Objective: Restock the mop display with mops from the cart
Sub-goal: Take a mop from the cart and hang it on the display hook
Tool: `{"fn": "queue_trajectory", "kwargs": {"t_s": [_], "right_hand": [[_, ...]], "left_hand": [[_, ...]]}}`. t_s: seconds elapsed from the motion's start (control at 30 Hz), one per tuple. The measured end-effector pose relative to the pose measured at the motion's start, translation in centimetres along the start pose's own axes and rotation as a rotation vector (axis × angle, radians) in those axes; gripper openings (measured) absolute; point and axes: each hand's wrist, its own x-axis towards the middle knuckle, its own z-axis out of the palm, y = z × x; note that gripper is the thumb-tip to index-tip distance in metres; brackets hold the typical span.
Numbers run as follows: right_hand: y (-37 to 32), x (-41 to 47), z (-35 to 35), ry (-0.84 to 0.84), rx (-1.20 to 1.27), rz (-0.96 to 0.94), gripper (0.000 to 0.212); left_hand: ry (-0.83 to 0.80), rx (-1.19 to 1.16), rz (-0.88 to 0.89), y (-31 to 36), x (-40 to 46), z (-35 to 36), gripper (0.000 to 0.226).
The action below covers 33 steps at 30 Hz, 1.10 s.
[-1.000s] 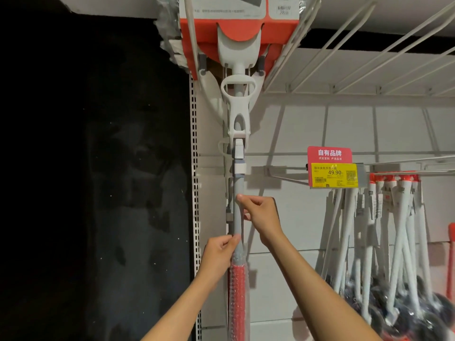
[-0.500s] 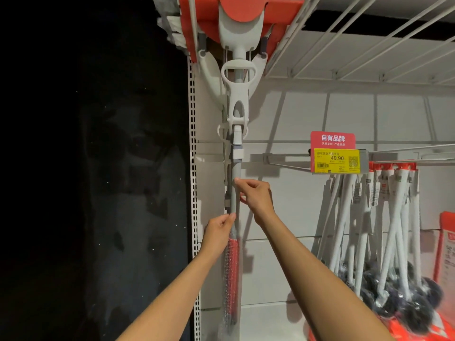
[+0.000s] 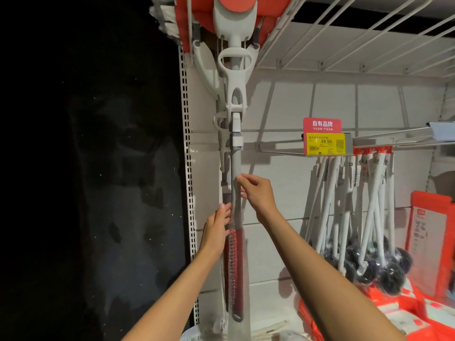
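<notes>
**Settling the hung mop straight on its hook**

The mop [image 3: 235, 168] hangs upside down at the left end of the display, next to the perforated upright [image 3: 187, 168]. Its orange and white head [image 3: 234, 18] is at the top, under the wire shelf [image 3: 369, 40], and its red grip [image 3: 236, 271], wrapped in clear film, points down. How the head sits on its hook I cannot tell, because the top of the picture cuts it off.

The right hand [image 3: 258, 194] pinches the grey pole between thumb and fingertips, just above the wrapped part. The left hand [image 3: 216, 230] is lower, its fingers curled round the pole where the red grip begins. It may also hold a second pole close behind; this is not clear.

In my judgement the step now is to steady the mop so that it hangs plumb. To do this well:

- Keep the hold light. A hard pull downward could lift the head off its support.
- Guide the pole with the upper hand and only follow with the lower one.
- Let go with the lower hand first, then with the upper, and watch that the pole does not swing.
- Keep it away from the price tag [image 3: 325, 143] and the white brushes [image 3: 364, 205] hanging to the right, which are well apart now.
- The film is slippery, so hold the bare pole where possible.
</notes>
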Motion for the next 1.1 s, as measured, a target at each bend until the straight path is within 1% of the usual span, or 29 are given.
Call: {"fn": "queue_trajectory", "kwargs": {"t_s": [0.07,0.13,0.3,0.37,0.43,0.57,0.7,0.77,0.9,1.1], "right_hand": [[-0.2,-1.1,-0.6,-0.004,0.006,0.024,0.027],[-0.5,-2.5,-1.4,-0.002,-0.009,0.024,0.027],[-1.8,-7.7,-4.2,0.006,-0.095,-0.03,0.035],[-2.4,-10.1,-5.6,0.013,-0.133,-0.078,0.035],[-3.1,-12.8,-7.6,0.039,-0.178,-0.123,0.035],[-4.1,-18.8,-12.8,0.115,-0.363,-0.179,0.04],[-5.0,-24.9,-19.8,0.211,-0.625,-0.218,0.048],[-5.5,-28.1,-24.1,0.253,-0.768,-0.202,0.053],[-6.7,-34.7,-32.3,0.36,-0.971,-0.153,0.063],[-8.4,-44.9,-43.8,0.511,-1.088,-0.017,0.065]], "left_hand": [[-0.014,0.032,0.01,-0.1,-0.4,-0.2,0.047],[-0.017,0.083,0.02,-0.1,-0.8,-0.3,0.04],[0.005,0.17,0.1,0.8,-4.4,0.1,0.064],[-0.006,0.215,0.138,1.4,-6.8,0.7,0.063],[-0.017,0.313,0.185,2.1,-9.2,1.5,0.059],[-0.065,0.609,0.32,3.2,-14.4,4.5,0.074],[-0.1,0.986,0.439,3.4,-19.5,9.3,0.083],[-0.121,1.076,0.501,3.4,-22.3,12.5,0.087],[-0.205,1.091,0.546,3.5,-27.9,20.1,0.093],[-0.386,1.039,0.553,2.7,-36.4,31.7,0.096]]}}
